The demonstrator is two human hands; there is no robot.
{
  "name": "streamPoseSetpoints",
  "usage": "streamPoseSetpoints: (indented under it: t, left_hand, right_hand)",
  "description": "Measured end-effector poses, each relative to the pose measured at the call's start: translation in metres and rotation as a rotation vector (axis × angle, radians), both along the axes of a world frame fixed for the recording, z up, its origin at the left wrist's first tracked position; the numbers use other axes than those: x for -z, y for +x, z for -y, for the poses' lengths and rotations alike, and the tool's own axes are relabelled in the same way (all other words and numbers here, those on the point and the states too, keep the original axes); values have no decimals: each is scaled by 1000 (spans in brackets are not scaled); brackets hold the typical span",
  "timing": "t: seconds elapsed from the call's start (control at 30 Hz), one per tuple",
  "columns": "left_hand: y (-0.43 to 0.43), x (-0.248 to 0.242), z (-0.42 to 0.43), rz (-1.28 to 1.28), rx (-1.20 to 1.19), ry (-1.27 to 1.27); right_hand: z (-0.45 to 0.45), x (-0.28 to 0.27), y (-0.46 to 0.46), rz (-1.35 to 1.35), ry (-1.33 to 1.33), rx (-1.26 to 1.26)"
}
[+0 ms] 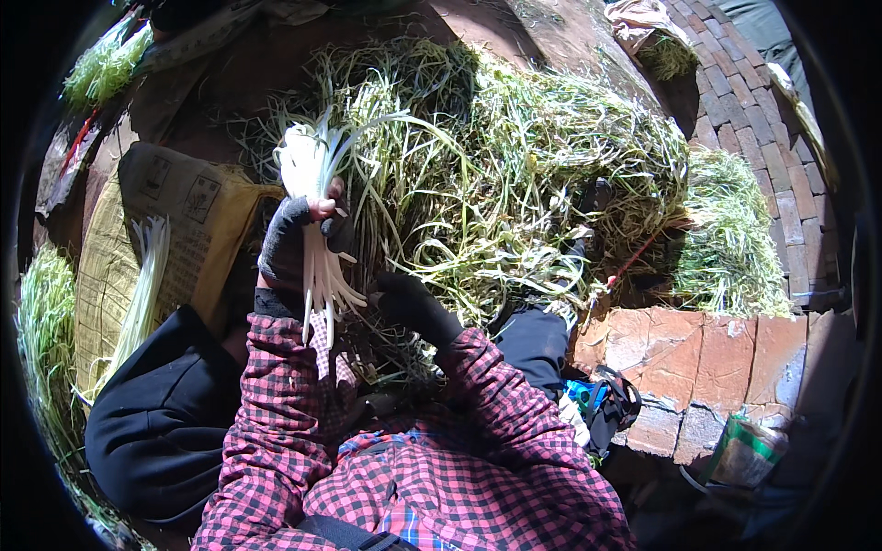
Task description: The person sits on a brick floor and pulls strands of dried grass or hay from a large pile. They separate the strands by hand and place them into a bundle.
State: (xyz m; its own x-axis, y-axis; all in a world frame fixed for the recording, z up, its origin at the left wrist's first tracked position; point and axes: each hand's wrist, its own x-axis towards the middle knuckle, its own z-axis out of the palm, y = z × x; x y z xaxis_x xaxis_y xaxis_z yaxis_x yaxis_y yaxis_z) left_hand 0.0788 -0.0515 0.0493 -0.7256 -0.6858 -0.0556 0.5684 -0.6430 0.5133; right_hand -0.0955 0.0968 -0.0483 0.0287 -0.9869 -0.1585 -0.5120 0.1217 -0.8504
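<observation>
My left hand (289,234), in a dark glove with bare fingertips, is closed around a bunch of white vegetable stalks (306,162). Their thin, loose ends hang below the fist over my sleeve. A few long leaves trail from the top of the bunch to the right. My right hand (413,306), in a dark glove, is beside the hanging ends; shadow hides its fingers and whether they touch a stalk. Beyond both hands spreads a large heap of tangled green and yellowish leaves (517,151).
On my left, more pale stalks (148,275) rest on a yellow printed sack (200,206). Greens (45,310) line the far left edge. To the right are a bundle of greens (730,241), a red string (634,262), large bricks (689,351) and a green-banded container (744,451).
</observation>
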Motion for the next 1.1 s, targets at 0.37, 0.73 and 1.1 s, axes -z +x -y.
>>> streamPoseSetpoints:
  t: [0.37, 0.73, 1.1]
  left_hand:
    - [19, 26, 20, -234, -310, 101]
    - [27, 28, 22, -96, -456, 205]
    - [12, 23, 20, -230, -334, 165]
  right_hand:
    - [71, 17, -10, -233, -17, 337]
    - [90, 3, -53, 345, 218, 327]
    - [-20, -108, -79, 400, 258, 319]
